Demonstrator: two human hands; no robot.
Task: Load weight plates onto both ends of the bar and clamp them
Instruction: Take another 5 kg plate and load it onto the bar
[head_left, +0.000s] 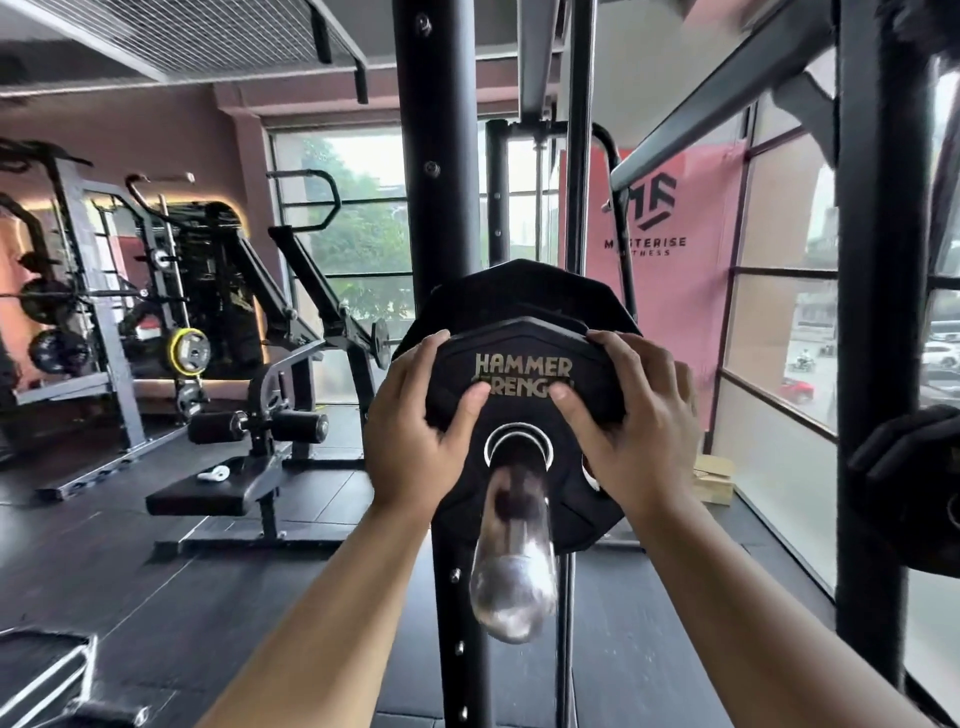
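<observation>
Both hands grasp one small black weight plate (522, 413), marked HAMMER STRENGTH, one hand on each side of it. Left hand (415, 431) is on the plate's left edge, fingers curled over the rim, thumb pressed flat on the front face beside the lettering. Right hand (634, 426) mirrors it on the right edge, fingers wrapped over the rim, thumb on the face. The thumbs point toward each other just above the centre hole.

The plate sits on the chrome bar sleeve (514, 545), which runs through its hole and sticks out toward the camera between the two forearms; the sleeve end is blurred. A larger black plate (519, 291) is on the same sleeve right behind the small one; whether the two touch cannot be told.

A black rack upright (423, 156) stands behind the plates, left of centre. To the left is a black padded bench (171, 501) with a small white item (214, 473) lying on it. A yellow-rimmed plate (190, 351) hangs on a far rack. A pink banner (670, 291) hangs by the windows at the right. Another black plate (914, 467) shows at the right edge.
</observation>
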